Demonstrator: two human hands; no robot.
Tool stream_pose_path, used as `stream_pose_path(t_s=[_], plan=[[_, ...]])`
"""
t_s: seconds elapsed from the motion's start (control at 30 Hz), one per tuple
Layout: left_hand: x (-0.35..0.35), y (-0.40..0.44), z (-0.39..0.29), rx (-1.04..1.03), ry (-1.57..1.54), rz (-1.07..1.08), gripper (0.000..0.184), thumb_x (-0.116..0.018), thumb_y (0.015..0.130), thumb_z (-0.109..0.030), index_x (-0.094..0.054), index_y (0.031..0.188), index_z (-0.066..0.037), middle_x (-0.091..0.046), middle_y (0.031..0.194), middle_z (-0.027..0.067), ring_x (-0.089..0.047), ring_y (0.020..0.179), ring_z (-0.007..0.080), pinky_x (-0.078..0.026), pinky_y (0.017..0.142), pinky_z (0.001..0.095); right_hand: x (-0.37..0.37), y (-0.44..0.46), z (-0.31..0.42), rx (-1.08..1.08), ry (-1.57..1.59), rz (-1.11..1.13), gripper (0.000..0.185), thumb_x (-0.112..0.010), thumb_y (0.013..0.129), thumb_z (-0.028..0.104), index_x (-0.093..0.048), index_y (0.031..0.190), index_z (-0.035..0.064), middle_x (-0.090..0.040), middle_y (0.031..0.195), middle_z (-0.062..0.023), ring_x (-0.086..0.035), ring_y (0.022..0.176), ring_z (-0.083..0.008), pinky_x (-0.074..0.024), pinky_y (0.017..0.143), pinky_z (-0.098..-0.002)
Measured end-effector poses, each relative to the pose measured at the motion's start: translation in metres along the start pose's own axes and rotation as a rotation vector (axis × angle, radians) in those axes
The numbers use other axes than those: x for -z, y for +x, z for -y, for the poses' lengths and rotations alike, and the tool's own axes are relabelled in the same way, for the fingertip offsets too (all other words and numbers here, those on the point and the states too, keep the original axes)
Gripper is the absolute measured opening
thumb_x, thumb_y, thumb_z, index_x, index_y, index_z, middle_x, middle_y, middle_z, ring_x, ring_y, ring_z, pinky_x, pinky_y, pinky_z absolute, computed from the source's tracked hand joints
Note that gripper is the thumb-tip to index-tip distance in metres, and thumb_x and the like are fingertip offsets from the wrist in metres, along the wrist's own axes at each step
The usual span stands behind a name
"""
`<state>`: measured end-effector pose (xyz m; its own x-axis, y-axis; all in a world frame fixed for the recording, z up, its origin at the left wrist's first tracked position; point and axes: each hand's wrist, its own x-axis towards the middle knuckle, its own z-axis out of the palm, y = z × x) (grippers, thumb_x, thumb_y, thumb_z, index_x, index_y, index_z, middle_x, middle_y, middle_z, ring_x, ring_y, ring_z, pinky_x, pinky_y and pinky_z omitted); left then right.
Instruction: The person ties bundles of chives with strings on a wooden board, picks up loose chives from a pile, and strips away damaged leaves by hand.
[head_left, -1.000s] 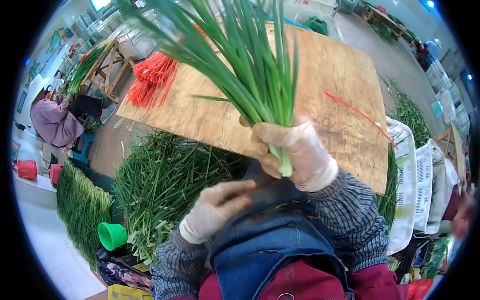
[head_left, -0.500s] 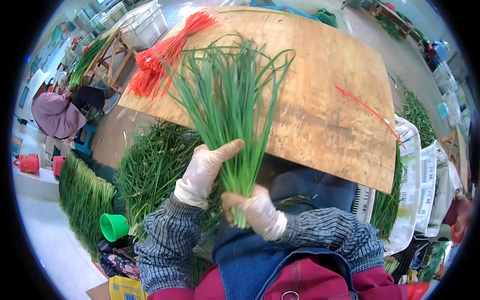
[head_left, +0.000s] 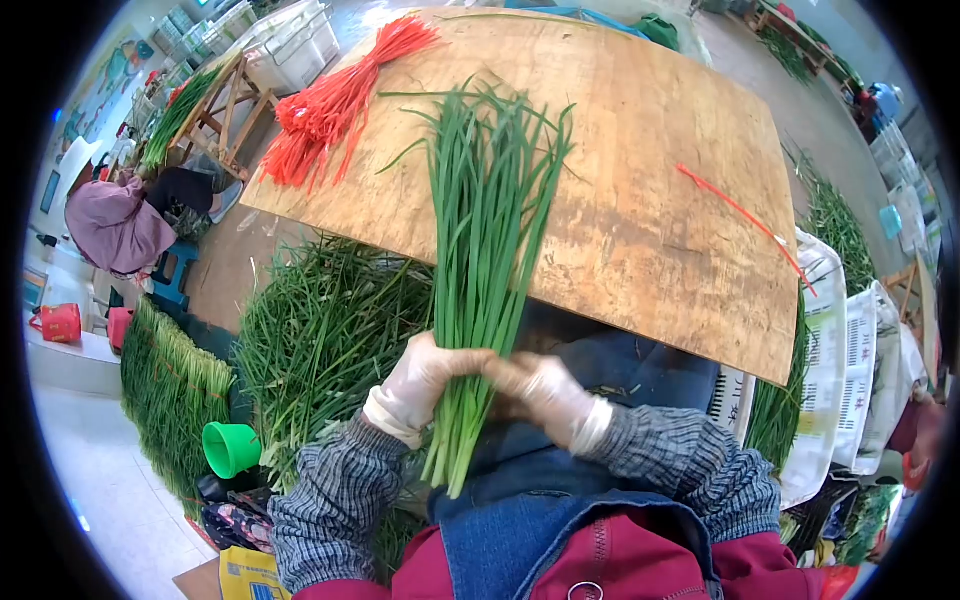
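Observation:
A bunch of garlic chives (head_left: 490,220) stands between me and the wooden board, its leafy tips over the board and its pale stems pointing down at my lap. My left hand (head_left: 420,378), in a thin whitish glove, is closed around the stems. At the right side of the bunch is my right hand (head_left: 550,395), gloved too; motion smears its fingers, and whether they grip any stems cannot be made out. A single red tie strip (head_left: 735,213) lies on the right of the board, and a bundle of red strips (head_left: 335,105) on its far left.
The wooden board (head_left: 660,260) spans the front. Loose chives (head_left: 320,340) are heaped at left, beside tied bunches (head_left: 170,400) and a green cup (head_left: 232,450). White crates (head_left: 825,370) stand at right. A seated person (head_left: 120,225) in purple is at far left.
My left hand has moved lower on the bunch. My right hand has left the stem ends and risen to the right side. The leaves have drawn into a narrower, more upright bunch.

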<state>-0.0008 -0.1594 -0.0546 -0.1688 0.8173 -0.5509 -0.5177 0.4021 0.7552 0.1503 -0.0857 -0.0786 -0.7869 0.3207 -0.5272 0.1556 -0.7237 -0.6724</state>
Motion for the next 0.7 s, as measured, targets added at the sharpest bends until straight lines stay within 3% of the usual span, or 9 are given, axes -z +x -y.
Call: stream_pose_path(t_s=[0.13,0.17,0.27,0.4,0.43,0.47,0.5,0.6,0.7], plan=[[-0.010,-0.017,0.003,-0.045,0.173,0.056,0.041,-0.070,0.071,-0.007,-0.056,0.109,0.000,-0.060,0.101,0.0046,-0.055,0.090,0.0132,-0.044,0.081,0.0264,0.000,0.022,0.034,0.233,0.298,-0.010,0.048,-0.064,0.083,0.030,-0.050,0.111,-0.0059,-0.060,0.099,-0.0106,-0.060,0.083,-0.0183,-0.0496,0.074,-0.0324],[-0.012,-0.018,0.004,-0.099,0.252,0.071,0.041,-0.070,0.070,-0.008,-0.056,0.108,-0.001,-0.060,0.101,0.0045,-0.055,0.089,0.0132,-0.044,0.081,0.0267,0.002,0.027,0.041,0.224,0.291,0.056,0.045,-0.062,0.083,0.032,-0.051,0.112,-0.0015,-0.059,0.101,-0.0110,-0.060,0.091,-0.0223,-0.0494,0.081,-0.0355],[-0.026,-0.020,-0.014,-0.268,0.431,0.059,0.041,-0.071,0.069,-0.010,-0.056,0.107,-0.001,-0.061,0.099,0.0056,-0.056,0.089,0.0137,-0.045,0.081,0.0279,-0.019,0.020,0.074,0.363,0.343,0.078,0.032,-0.067,0.080,0.020,-0.056,0.103,0.0001,-0.062,0.088,-0.0105,-0.062,0.079,-0.0215,-0.0518,0.072,-0.0340],[-0.053,-0.011,-0.062,-0.509,0.577,0.066,0.041,-0.070,0.067,-0.011,-0.057,0.105,-0.003,-0.063,0.092,0.0070,-0.059,0.086,0.0139,-0.046,0.078,0.0285,-0.042,-0.011,0.134,0.761,-0.019,-0.024,0.027,-0.067,0.076,0.012,-0.058,0.097,-0.0017,-0.061,0.081,-0.0078,-0.060,0.068,-0.0160,-0.0508,0.062,-0.0271],[-0.062,-0.008,-0.076,-0.558,0.564,0.093,0.040,-0.070,0.067,-0.011,-0.058,0.104,-0.002,-0.064,0.091,0.0071,-0.059,0.085,0.0142,-0.047,0.076,0.0286,-0.046,-0.017,0.150,0.827,-0.025,-0.018,0.027,-0.069,0.071,0.008,-0.061,0.095,-0.0034,-0.063,0.082,-0.0107,-0.061,0.067,-0.0174,-0.0509,0.060,-0.0290],[-0.070,-0.004,-0.089,-0.580,0.589,0.086,0.039,-0.070,0.067,-0.010,-0.058,0.103,-0.001,-0.064,0.089,0.0081,-0.060,0.082,0.0149,-0.048,0.074,0.0285,-0.050,-0.025,0.164,0.973,-0.100,-0.050,0.024,-0.068,0.072,0.006,-0.062,0.094,-0.0025,-0.064,0.082,-0.0102,-0.061,0.068,-0.0165,-0.0509,0.060,-0.0282],[-0.078,0.000,-0.101,-0.626,0.571,0.113,0.039,-0.070,0.067,-0.009,-0.058,0.103,0.000,-0.064,0.088,0.0087,-0.060,0.081,0.0153,-0.048,0.074,0.0284,-0.050,-0.028,0.175,1.087,-0.261,-0.094,0.024,-0.069,0.075,0.015,-0.063,0.093,0.0003,-0.064,0.083,-0.0062,-0.061,0.071,-0.0137,-0.0505,0.065,-0.0256],[-0.100,0.015,-0.129,-0.756,0.575,0.132,0.038,-0.071,0.067,-0.007,-0.058,0.102,0.001,-0.065,0.086,0.0103,-0.061,0.078,0.0162,-0.049,0.072,0.0279,-0.045,-0.033,0.207,1.367,-0.500,-0.142,0.020,-0.068,0.077,0.014,-0.064,0.092,0.0012,-0.065,0.084,-0.0064,-0.062,0.072,-0.0131,-0.0505,0.067,-0.0246],[-0.110,0.039,-0.138,-0.899,0.566,0.211,0.038,-0.071,0.068,-0.006,-0.058,0.102,0.002,-0.065,0.087,0.0105,-0.061,0.078,0.0155,-0.049,0.072,0.0271,-0.065,-0.055,0.226,1.106,-0.350,-0.347,0.013,-0.061,0.076,0.003,-0.062,0.087,-0.0027,-0.062,0.076,-0.0085,-0.060,0.065,-0.0183,-0.0504,0.062,-0.0276]])
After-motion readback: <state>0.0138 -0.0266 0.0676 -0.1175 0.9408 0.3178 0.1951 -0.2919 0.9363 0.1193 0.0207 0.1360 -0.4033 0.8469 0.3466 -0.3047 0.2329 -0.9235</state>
